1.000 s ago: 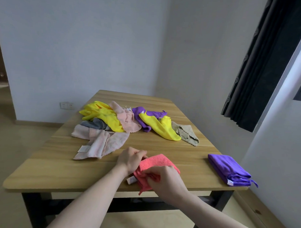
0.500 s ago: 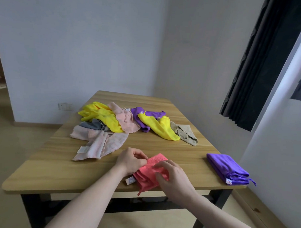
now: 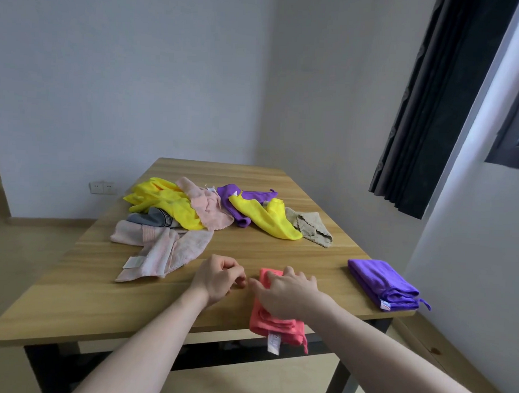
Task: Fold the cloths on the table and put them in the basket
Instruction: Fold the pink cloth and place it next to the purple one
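The wooden counter point(image 3: 72, 292) carries a loose pile of cloths point(image 3: 193, 211) farther back. A folded purple cloth point(image 3: 381, 281) lies right. The folded coral cloth point(image 3: 274, 323) overhangs the near edge under the right hand point(image 3: 287, 294), fingers flat, grip released. The left hand point(image 3: 217, 280) rests beside it, loosely curled, holding nothing.

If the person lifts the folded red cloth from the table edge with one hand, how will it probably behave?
The red cloth is likely floppy: its layers look soft and one corner already droops over the table edge. The folds may open if only one side is gripped, since nothing holds them but the right hand pressing on top. It is probably light.
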### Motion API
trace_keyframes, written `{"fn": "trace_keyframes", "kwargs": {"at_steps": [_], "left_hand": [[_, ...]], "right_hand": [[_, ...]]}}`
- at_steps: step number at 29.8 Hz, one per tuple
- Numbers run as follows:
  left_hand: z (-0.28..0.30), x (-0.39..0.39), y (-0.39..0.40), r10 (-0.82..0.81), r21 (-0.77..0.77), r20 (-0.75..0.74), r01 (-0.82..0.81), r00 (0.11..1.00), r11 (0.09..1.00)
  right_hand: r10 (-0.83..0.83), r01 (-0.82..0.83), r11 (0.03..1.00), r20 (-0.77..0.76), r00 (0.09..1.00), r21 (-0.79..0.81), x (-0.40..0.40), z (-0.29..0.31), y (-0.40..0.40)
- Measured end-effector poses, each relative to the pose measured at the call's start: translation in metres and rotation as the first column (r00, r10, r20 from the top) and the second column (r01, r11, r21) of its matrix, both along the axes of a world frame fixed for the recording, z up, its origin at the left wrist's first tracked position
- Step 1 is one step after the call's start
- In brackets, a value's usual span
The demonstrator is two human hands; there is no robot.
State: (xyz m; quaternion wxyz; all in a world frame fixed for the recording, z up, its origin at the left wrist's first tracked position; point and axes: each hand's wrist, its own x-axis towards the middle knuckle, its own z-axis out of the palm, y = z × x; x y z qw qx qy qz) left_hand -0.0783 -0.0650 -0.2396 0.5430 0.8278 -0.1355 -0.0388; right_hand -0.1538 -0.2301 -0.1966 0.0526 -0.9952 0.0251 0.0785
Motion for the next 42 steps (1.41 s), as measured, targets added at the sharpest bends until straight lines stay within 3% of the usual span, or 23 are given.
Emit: {"fn": "trace_keyframes", "kwargs": {"at_steps": [5,20,31,42], "left_hand": [[-0.001,-0.003,-0.001,0.021,-0.058,-0.012,-0.021,1.000,0.998],[-0.009,0.005,-0.004,0.010,-0.029,0.021,-0.010,1.000,1.000],[-0.009,0.005,-0.003,0.015,0.000,0.026,-0.015,1.000,1.000],[-0.008,0.004,-0.003,0.023,0.003,0.015,-0.023,1.000,1.000]], "right_hand": [[0.031,-0.029,0.995,0.015,0.999,-0.094,-0.013,-0.022,0.003],[-0.038,0.038,0.999,0.132,0.991,0.008,0.000,-0.049,-0.119],[-0.079,0.079,0.997,0.186,0.979,0.005,-0.001,-0.056,-0.137],[-0.052,0.054,0.998,0.137,0.989,-0.013,0.000,-0.051,-0.139]]}}
